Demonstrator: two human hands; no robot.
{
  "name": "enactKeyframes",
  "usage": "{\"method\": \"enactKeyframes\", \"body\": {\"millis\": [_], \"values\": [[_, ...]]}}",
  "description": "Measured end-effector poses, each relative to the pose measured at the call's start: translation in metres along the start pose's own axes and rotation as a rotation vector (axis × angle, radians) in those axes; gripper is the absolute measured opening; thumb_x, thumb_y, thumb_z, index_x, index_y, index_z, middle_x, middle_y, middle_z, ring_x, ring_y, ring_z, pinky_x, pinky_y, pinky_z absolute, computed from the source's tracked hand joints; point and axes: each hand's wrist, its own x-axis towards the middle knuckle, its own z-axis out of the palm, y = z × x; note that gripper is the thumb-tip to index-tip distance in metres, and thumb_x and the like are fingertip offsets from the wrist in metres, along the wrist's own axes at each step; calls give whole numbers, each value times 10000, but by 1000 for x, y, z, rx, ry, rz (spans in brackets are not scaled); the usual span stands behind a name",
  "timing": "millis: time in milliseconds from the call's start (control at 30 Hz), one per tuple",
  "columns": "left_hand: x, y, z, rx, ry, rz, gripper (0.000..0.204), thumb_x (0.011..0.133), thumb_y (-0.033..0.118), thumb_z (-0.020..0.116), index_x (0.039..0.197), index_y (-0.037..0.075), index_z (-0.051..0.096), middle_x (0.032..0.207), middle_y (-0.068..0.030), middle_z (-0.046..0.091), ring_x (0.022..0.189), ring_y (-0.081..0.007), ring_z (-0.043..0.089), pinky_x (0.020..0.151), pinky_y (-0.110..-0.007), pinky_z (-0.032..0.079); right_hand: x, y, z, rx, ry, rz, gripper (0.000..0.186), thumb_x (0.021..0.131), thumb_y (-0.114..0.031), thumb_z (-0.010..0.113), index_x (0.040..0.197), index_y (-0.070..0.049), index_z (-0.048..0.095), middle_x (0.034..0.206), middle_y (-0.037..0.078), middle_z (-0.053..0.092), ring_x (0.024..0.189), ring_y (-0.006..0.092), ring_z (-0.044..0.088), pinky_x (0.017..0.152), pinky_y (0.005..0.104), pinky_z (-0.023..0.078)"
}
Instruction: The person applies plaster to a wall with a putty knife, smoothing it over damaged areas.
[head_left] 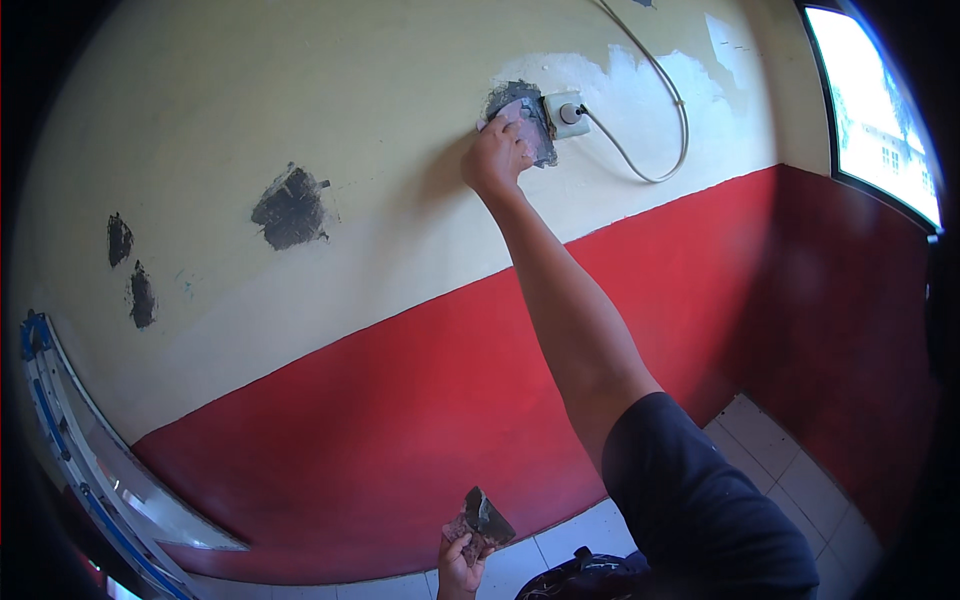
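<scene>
My right hand (497,155), at the end of an outstretched arm, grips a thin pinkish scraper (519,111). It is pressed flat to the cream wall (400,120), over a dark grey filler patch (547,155). Touching that patch's right side is a white wall socket (562,103) with a plug in it. Low in the picture, my left hand (459,572) is closed round a flat pinkish plate (458,526) that carries dark grey filler (489,520). The palm side of my right hand is hidden.
A grey cable (672,80) loops from the plug up the wall. More grey patches (290,208) mark the wall to the left. Below runs a red band (400,420). A blue and silver ladder (75,450) leans at left; a bright window (880,110) is at right, above white floor tiles (760,435).
</scene>
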Motion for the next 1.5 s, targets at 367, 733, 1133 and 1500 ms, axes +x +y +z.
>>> {"method": "enactKeyframes", "body": {"millis": [367, 733, 1133, 1500], "values": [[-18, -9, -10, 13, -4, 23, 475, 817, 23, 431, 1280, 127, 415, 1155, -88, 574, 946, -240, 628, 663, -367, 577, -30, 5, -41, 46, 120, -208, 583, 786, -63, 555, 1313, 57, 335, 1367, 245, 366, 1170, 400, 433, 904, 579, 309], [-3, -22, -15, -25, -28, 11, 377, 840, 42, 461, 1206, 134, 461, 999, -67, 604, 801, -204, 629, 657, -364, 542, -63, 13, -18, 146, -149, -371, 538, 788, 2, 486, 1304, 18, 333, 1386, 239, 354, 1215, 409, 398, 877, 567, 307], [-4, -26, 41, 66, -11, -35, 280, 847, 88, 496, 1124, 122, 523, 852, -39, 602, 719, -175, 600, 652, -351, 499, 51, 76, -33, -221, 178, -855, 472, 848, -113, 488, 1306, -27, 410, 1340, 214, 419, 1200, 419, 420, 865, 516, 358], [37, -8, 37, -44, 109, -17, 176, 865, 36, 485, 1029, 97, 502, 791, -26, 556, 673, -142, 566, 619, -340, 485, 40, 92, -70, -20, 170, -974, 468, 814, 30, 526, 1243, -156, 533, 1261, 160, 527, 1198, 359, 467, 973, 450, 386]]}}
